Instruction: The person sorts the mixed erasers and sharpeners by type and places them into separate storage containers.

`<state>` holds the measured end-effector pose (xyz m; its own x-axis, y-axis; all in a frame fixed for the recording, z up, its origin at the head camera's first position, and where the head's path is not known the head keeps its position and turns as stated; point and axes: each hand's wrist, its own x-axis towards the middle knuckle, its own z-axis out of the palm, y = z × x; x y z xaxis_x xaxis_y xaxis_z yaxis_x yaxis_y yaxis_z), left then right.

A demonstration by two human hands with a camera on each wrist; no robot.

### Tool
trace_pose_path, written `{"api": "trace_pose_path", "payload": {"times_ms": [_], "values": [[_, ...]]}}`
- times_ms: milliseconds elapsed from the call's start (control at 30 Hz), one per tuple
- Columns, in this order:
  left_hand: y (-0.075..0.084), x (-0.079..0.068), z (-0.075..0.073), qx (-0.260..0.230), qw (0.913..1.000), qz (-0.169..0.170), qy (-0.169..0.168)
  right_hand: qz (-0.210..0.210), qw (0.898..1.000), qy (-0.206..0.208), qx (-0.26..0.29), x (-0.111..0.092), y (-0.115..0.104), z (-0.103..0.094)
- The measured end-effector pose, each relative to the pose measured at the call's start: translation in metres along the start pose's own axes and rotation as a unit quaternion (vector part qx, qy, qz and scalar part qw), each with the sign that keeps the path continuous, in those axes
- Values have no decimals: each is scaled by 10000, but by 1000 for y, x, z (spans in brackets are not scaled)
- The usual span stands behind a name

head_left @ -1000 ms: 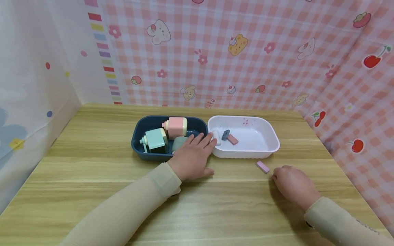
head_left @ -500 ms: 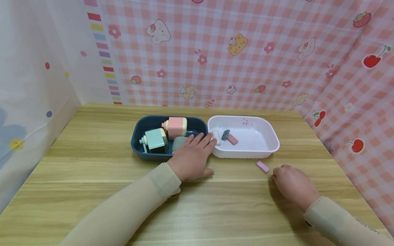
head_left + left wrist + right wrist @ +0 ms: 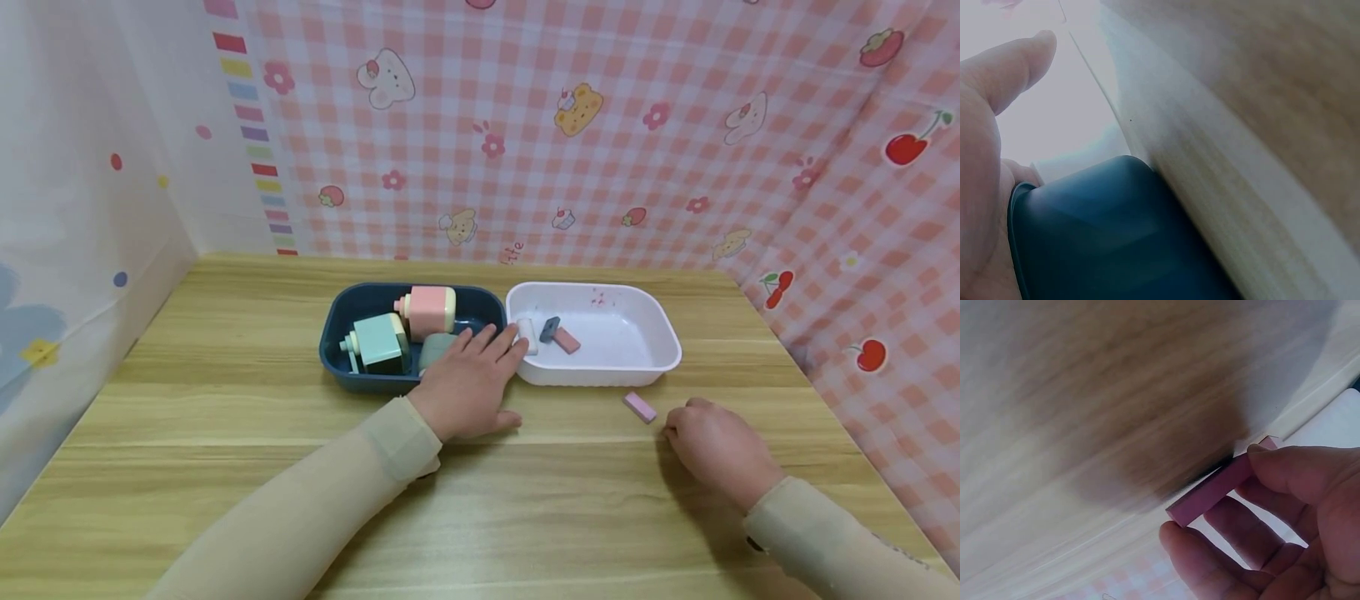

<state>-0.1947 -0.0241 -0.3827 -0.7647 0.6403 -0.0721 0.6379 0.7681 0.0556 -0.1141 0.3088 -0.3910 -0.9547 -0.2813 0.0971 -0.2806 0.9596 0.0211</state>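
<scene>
My left hand (image 3: 471,383) rests with spread fingers over the near rims of a navy tray (image 3: 367,382) and a white tray (image 3: 600,377). In the left wrist view the navy tray's wall (image 3: 1104,231) lies against that hand. Between the thumb and a fingertip of my right hand (image 3: 1297,512), close to the tabletop, is a pink bar-shaped eraser (image 3: 1210,490). From the head camera the curled right hand (image 3: 723,452) hides it. Just left of that hand a second pink eraser (image 3: 640,407) lies on the table.
Two hand-crank pencil sharpeners, teal (image 3: 378,342) and pink (image 3: 431,310), lie in the navy tray beside a grey-green object (image 3: 435,350). White (image 3: 528,336), blue-grey (image 3: 551,328) and dusty-pink (image 3: 567,340) erasers sit in the white tray. A checked cloth (image 3: 487,108) hangs behind.
</scene>
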Motion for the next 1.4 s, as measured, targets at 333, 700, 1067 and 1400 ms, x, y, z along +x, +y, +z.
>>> {"api": "trace_pose_path", "payload": {"times_ms": [333, 700, 1067, 1400], "values": [[-1, 1, 1, -30, 10000, 9, -3, -21, 9999, 114, 1, 2, 1, -1], [0, 0, 1, -14, 10000, -3, -10, -345, 9958, 845, -18, 2, -1, -14], [0, 0, 0, -57, 10000, -7, -67, -925, 9760, 1962, -216, 11, -2, -25], [0, 0, 0, -18, 10000, -37, -68, -1639, 9604, 2246, -172, 26, -4, -37]]}}
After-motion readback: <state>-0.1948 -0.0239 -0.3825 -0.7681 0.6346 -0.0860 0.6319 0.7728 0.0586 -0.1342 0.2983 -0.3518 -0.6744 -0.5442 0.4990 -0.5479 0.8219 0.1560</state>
